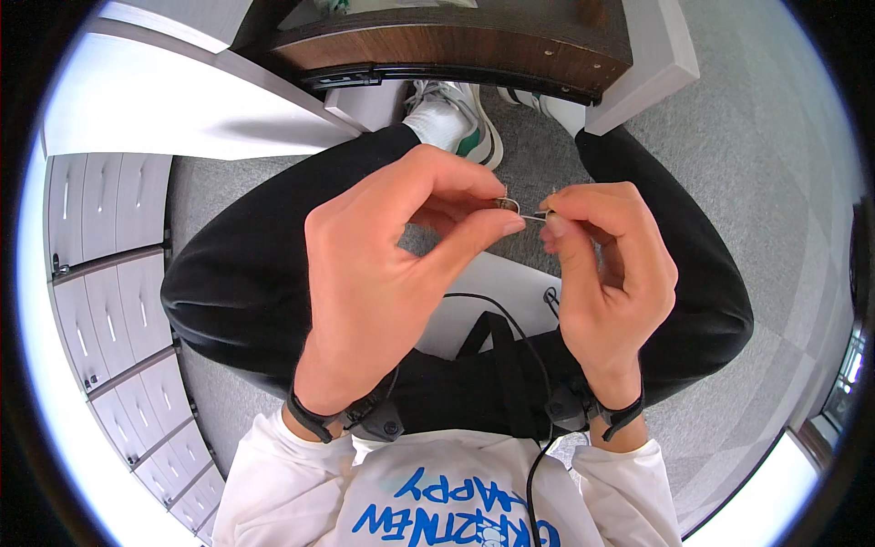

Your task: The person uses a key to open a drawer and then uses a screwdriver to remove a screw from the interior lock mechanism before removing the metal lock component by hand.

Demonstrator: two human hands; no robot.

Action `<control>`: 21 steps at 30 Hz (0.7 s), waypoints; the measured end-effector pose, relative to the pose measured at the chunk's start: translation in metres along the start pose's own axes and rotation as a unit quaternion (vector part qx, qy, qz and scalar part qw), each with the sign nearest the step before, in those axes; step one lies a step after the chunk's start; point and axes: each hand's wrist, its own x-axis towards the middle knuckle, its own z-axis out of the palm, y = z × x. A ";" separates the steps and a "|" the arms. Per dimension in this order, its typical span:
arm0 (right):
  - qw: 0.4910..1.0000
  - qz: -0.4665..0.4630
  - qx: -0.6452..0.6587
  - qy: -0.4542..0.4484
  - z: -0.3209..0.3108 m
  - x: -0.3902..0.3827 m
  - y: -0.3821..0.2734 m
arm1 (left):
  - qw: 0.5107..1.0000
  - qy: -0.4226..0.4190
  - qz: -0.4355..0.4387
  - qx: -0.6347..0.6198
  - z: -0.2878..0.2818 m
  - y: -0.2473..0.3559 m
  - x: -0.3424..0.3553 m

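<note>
My left hand [374, 264] pinches a small metal fitting [508, 204] with a rounded end between thumb and index finger. Facing it, my right hand [611, 283] holds another small metal part [550, 214] at its fingertips, and a thin metal pin or wire [534, 219] spans the gap between them; whether they are one piece I cannot tell. Below my hands a pale board [483, 278] lies between my legs, with a small dark metal object [551, 301] near its right side. A black cord [501, 314] runs down over it.
An open cabinet at the front has a dark wood panel [437, 50] with a black slide rail [369, 77], flanked by white panels [643, 82]. My black-trousered legs [237, 283] are bent on grey carpet [720, 182]. White drawer units [128, 310] stand along the left.
</note>
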 end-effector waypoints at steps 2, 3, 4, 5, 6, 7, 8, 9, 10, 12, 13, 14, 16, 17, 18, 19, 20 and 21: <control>1.000 0.003 0.009 -0.004 0.000 0.001 0.000 | 1.000 -0.005 0.025 0.010 -0.002 -0.003 0.003; 1.000 -0.001 0.009 -0.007 -0.001 0.002 -0.001 | 0.999 -0.012 0.047 0.020 -0.004 -0.005 0.004; 1.000 -0.003 0.004 -0.010 -0.002 0.004 0.000 | 0.999 -0.011 0.050 0.017 -0.005 -0.006 0.007; 1.000 -0.006 0.000 -0.010 -0.004 0.006 0.000 | 0.996 -0.028 0.075 0.034 -0.007 -0.007 0.010; 1.000 -0.001 -0.002 -0.011 -0.006 0.008 -0.001 | 0.993 -0.045 0.101 0.051 -0.007 -0.007 0.013; 1.000 0.004 -0.002 -0.012 -0.007 0.010 -0.002 | 0.993 -0.044 0.102 0.049 -0.008 -0.005 0.016; 1.000 0.002 -0.004 -0.012 -0.009 0.012 -0.003 | 0.992 -0.059 0.098 0.044 -0.008 -0.003 0.019; 1.000 0.006 -0.014 -0.007 -0.010 0.015 -0.004 | 0.992 -0.073 0.094 0.039 -0.007 -0.002 0.022; 1.000 0.011 -0.022 -0.004 -0.010 0.018 -0.003 | 0.992 -0.072 0.094 0.038 -0.007 -0.004 0.025; 0.999 0.000 -0.034 0.006 -0.010 0.020 0.001 | 0.994 -0.085 0.069 0.012 -0.006 -0.010 0.031; 0.999 -0.010 -0.046 0.017 -0.011 0.023 0.003 | 0.994 -0.085 0.070 0.010 -0.005 -0.011 0.034; 0.999 -0.010 -0.048 0.017 -0.011 0.025 0.005 | 0.993 -0.088 0.081 0.003 -0.004 -0.012 0.038; 0.993 -0.045 -0.090 0.054 -0.009 0.030 0.009 | 0.991 -0.092 0.093 -0.004 -0.002 -0.017 0.045; 0.993 -0.045 -0.091 0.054 -0.009 0.032 0.010 | 0.992 -0.078 0.099 0.000 0.000 -0.020 0.048; 0.988 -0.077 -0.128 0.050 -0.008 0.034 0.011 | 0.992 -0.065 0.105 0.004 0.002 -0.022 0.051; 0.979 -0.109 -0.165 0.046 -0.008 0.036 0.013 | 0.992 -0.066 0.104 0.002 0.006 -0.025 0.055; 0.979 -0.108 -0.167 0.046 -0.009 0.038 0.015 | 0.989 -0.033 0.141 0.037 0.010 -0.027 0.058; 0.960 -0.146 -0.227 0.077 -0.010 0.040 0.018 | 0.981 0.000 0.178 0.072 0.013 -0.029 0.061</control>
